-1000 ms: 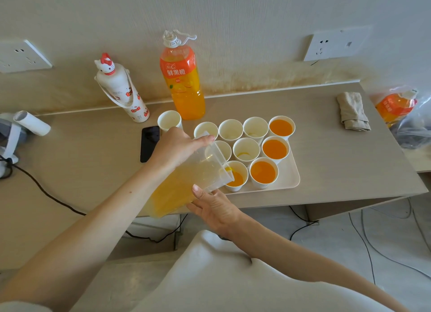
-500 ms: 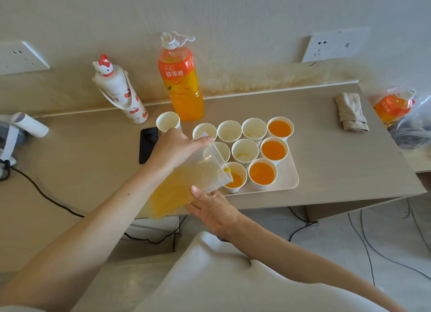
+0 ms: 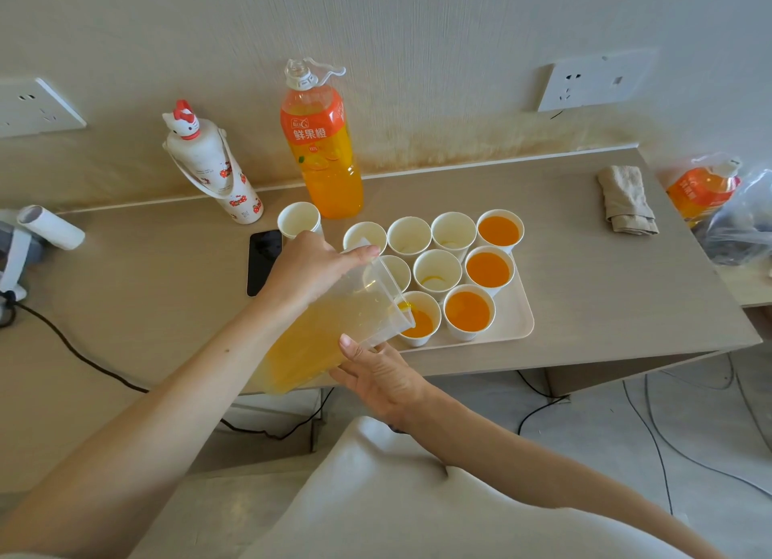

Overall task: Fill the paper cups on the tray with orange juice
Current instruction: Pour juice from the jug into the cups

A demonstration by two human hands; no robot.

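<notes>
Cups (image 3: 436,270) stand on the tray (image 3: 520,328) just beyond both hands. Left hand (image 3: 309,266) clasps the tilted jug (image 3: 334,337) from above, right hand (image 3: 378,376) curls under it. Juice (image 3: 417,326) runs into the nearest cup (image 3: 430,308).

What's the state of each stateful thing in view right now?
Pitcher: tilted, pouring.
Left hand: grips pitcher near rim.
Right hand: supports pitcher underneath.
Front-left cup: partly filled, receiving juice.
Right-column cups: full.
Other tray cups: empty or traces.
Juice bottle: upright, capped.
Phone: screen dark.
</notes>
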